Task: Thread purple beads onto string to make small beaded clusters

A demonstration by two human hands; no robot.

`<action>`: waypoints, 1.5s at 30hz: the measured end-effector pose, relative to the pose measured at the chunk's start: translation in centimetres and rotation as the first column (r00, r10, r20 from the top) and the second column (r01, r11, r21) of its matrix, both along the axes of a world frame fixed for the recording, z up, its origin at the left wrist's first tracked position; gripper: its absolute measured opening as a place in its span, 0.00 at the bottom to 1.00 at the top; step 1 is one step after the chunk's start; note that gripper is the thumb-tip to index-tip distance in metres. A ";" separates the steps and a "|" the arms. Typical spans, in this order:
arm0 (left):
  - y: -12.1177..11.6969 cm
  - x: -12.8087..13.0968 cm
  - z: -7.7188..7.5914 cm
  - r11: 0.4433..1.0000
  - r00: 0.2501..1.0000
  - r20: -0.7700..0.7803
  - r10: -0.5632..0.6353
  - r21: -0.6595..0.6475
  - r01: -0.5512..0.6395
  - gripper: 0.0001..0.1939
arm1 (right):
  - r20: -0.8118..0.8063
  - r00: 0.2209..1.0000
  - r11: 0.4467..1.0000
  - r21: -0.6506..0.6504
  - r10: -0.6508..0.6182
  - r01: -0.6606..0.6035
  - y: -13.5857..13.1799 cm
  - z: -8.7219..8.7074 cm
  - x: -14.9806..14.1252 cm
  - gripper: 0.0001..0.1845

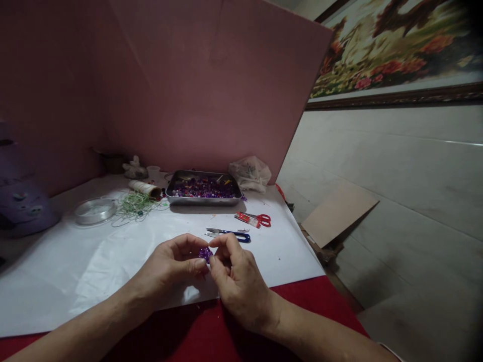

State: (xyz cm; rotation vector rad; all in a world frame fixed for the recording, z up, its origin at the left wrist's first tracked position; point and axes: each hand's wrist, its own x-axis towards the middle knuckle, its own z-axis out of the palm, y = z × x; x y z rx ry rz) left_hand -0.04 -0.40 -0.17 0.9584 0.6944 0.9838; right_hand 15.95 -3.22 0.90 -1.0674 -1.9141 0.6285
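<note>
A small cluster of shiny purple beads (206, 254) is held between my two hands, above the front of the white sheet. My left hand (173, 261) pinches it from the left with thumb and fingers. From the right, the curled thumb and forefinger of my right hand (237, 276) close at the cluster's edge; any thread there is too fine to make out. Just beyond my fingers lie blue-handled thread snips (236, 235). Farther back, red-handled scissors (264, 219) lie beside a red lighter (247, 219).
A metal tray (206, 201) of mostly purple beads stands at the back. Left of it are a thread spool (145, 189), tangled green thread (136, 206) and a clear line roll (95, 211). A plastic bag (251, 173) sits behind right; a purple bottle-like container (24, 186) stands far left.
</note>
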 end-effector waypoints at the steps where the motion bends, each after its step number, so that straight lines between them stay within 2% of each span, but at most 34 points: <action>1: 0.0 0.0 0.0 1.000 1.000 -0.007 0.003 0.007 -0.003 0.13 | 0.005 1.000 1.000 0.001 -0.002 0.002 0.0 0.0 0.0 0.09; 7: 0.1 -0.2 -0.2 0.999 1.000 -0.024 0.013 0.051 -0.012 0.15 | 0.024 0.999 0.999 0.024 -0.036 0.036 0.0 0.2 0.0 0.10; 12: 0.2 -0.2 -0.4 0.999 0.999 -0.037 0.025 0.036 -0.024 0.16 | -0.008 0.999 0.998 0.044 -0.046 0.047 0.1 0.0 0.0 0.10; 16: 0.1 -0.2 -0.4 0.997 0.997 -0.022 0.077 0.018 -0.077 0.16 | -0.055 0.996 0.995 0.070 -0.064 0.068 0.2 -0.1 0.0 0.11; 19: 0.1 -0.2 -0.2 0.993 0.993 -0.029 0.115 -0.010 -0.115 0.15 | -0.071 0.995 0.995 0.077 -0.065 0.070 0.2 0.0 -0.1 0.11; 23: 0.1 -0.2 0.2 0.991 0.991 -0.038 0.130 -0.035 -0.132 0.14 | -0.094 0.992 0.994 0.063 -0.085 0.091 0.3 0.1 -0.1 0.04; 26: 0.0 -0.2 0.5 0.988 0.989 -0.024 0.147 -0.042 -0.148 0.14 | -0.118 0.989 0.994 0.054 -0.089 0.096 0.3 0.2 -0.1 0.06; 34: -0.1 -0.2 0.8 0.991 0.992 0.008 0.127 -0.044 -0.127 0.12 | -0.001 0.983 0.977 0.116 -0.182 0.181 0.2 0.1 -0.1 0.07; 45: 0.0 -0.3 0.6 0.992 0.993 0.005 0.119 -0.041 -0.119 0.11 | 0.012 0.983 0.976 0.127 -0.182 0.179 0.1 0.0 -0.1 0.07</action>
